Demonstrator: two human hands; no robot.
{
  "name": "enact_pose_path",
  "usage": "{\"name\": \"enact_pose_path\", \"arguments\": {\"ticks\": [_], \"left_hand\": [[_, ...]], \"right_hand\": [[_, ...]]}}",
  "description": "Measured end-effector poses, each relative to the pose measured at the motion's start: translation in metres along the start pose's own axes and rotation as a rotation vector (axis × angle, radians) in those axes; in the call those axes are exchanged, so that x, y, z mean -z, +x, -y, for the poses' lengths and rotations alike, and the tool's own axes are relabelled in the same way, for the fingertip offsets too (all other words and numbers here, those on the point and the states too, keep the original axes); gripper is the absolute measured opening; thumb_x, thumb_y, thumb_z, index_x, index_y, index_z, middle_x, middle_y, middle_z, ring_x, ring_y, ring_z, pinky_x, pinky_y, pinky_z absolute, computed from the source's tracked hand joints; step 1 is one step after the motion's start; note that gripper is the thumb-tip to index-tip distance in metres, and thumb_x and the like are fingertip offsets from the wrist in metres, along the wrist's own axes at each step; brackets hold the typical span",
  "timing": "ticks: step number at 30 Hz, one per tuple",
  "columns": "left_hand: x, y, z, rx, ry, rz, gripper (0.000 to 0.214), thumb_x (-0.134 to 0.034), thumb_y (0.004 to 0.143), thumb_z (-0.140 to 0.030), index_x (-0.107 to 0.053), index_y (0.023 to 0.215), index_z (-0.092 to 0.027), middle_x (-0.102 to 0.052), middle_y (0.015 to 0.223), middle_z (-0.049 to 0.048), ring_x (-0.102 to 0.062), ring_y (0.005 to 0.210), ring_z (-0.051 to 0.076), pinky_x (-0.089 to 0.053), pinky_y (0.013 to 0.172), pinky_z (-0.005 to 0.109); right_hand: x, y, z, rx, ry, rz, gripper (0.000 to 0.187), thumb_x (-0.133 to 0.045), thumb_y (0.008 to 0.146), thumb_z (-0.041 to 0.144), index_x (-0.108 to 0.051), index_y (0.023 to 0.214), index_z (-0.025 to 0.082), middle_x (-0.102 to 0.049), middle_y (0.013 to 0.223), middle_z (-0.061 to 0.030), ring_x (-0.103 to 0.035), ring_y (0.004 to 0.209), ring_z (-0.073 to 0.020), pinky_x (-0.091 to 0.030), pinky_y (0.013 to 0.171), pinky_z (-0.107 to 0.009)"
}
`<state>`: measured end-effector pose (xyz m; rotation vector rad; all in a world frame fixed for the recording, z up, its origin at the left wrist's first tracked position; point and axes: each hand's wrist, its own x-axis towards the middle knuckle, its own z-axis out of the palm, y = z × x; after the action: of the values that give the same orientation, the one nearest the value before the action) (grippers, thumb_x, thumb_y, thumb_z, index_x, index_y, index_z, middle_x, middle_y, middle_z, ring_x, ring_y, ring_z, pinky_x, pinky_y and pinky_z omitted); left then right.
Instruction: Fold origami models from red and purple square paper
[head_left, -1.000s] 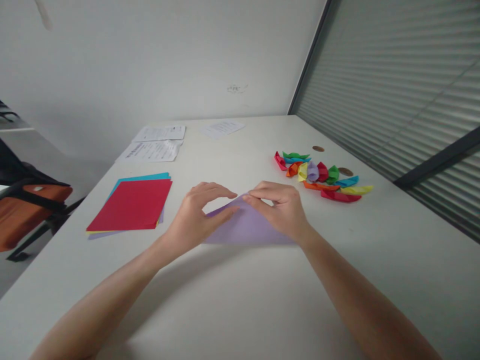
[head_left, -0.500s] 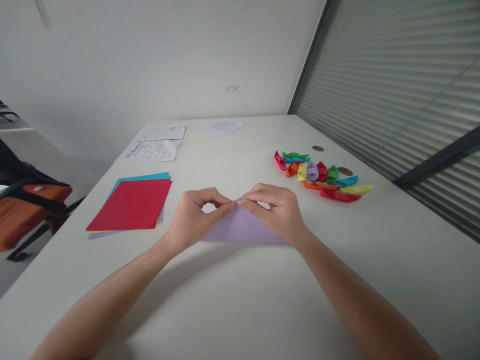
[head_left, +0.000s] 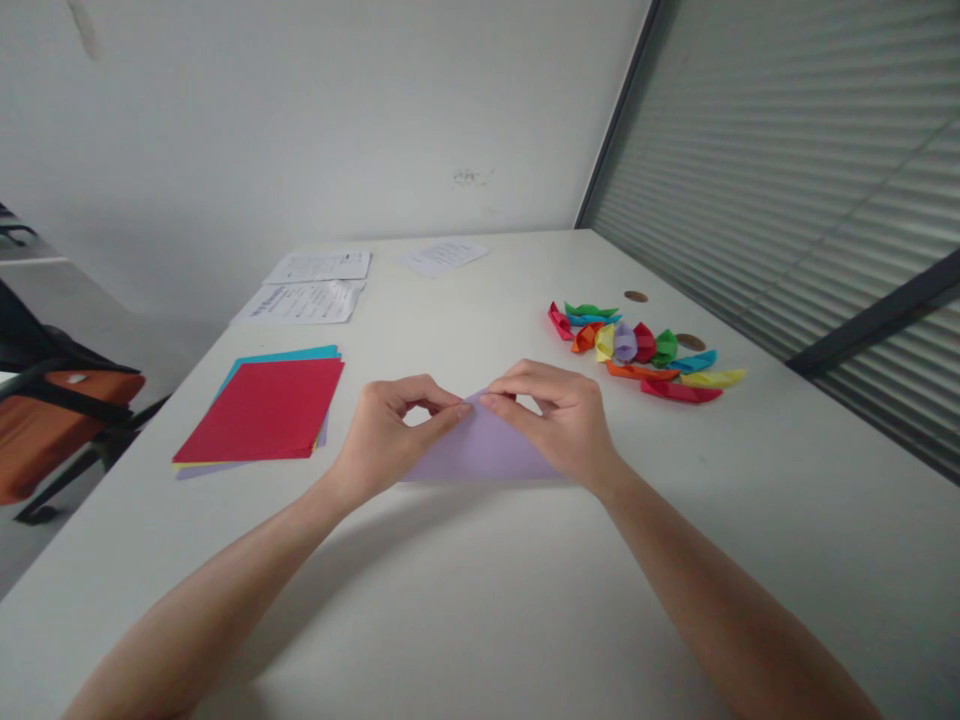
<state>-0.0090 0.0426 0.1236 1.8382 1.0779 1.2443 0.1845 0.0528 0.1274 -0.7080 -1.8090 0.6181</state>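
A lilac sheet of paper [head_left: 484,452], folded into a triangle, lies on the white table [head_left: 480,600] in front of me. My left hand [head_left: 390,432] pinches its top corner from the left with thumb and forefinger. From the right, my right hand [head_left: 559,415] pinches the same corner, fingers curled over the paper's right side. The two sets of fingertips almost touch at the peak.
A stack of coloured square sheets [head_left: 262,408], red on top, lies to the left. Several small folded paper shapes [head_left: 637,355] in many colours sit to the right. Printed white papers [head_left: 311,285] lie at the far side. An orange chair [head_left: 52,420] stands left of the table.
My left hand went from lying half open on the paper to a pinch at the top corner. The right hand closed tighter on the same corner; the paper's peak has lifted slightly.
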Motion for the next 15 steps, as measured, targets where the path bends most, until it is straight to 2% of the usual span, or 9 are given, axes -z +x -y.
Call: {"name": "enact_pose_path", "arguments": {"ticks": [4,9,15], "left_hand": [[0.0006,0.0012,-0.0053,-0.006,0.044,0.043,0.009,-0.068,0.08,-0.023,-0.072,0.075,-0.017,-0.069,0.071,0.0025,-0.062,0.067,0.014,-0.05,0.064,0.026],[0.0004,0.0019,-0.0084,-0.084,0.04,-0.009,0.01,-0.07,0.08,-0.023,-0.072,0.089,-0.018,-0.07,0.083,0.004,-0.063,0.077,0.015,-0.051,0.073,0.029],[-0.0016,-0.0005,-0.0042,-0.14,-0.012,0.008,0.003,-0.07,0.082,-0.021,-0.072,0.082,-0.02,-0.069,0.079,0.0031,-0.063,0.075,0.015,-0.049,0.07,0.028]], "right_hand": [[0.0001,-0.0005,-0.0005,0.014,-0.042,0.014,0.009,-0.067,0.083,0.016,-0.073,0.079,0.021,-0.069,0.074,-0.0001,-0.062,0.067,-0.0116,-0.048,0.062,-0.025],[-0.0008,-0.001,0.0006,0.072,-0.102,0.039,0.012,-0.065,0.084,0.014,-0.074,0.079,0.021,-0.07,0.074,-0.0003,-0.063,0.066,-0.0116,-0.049,0.061,-0.024],[-0.0038,-0.0016,0.0012,0.117,-0.142,0.038,0.013,-0.064,0.084,0.012,-0.073,0.077,0.019,-0.069,0.072,-0.0009,-0.063,0.066,-0.0109,-0.049,0.062,-0.023]]}}
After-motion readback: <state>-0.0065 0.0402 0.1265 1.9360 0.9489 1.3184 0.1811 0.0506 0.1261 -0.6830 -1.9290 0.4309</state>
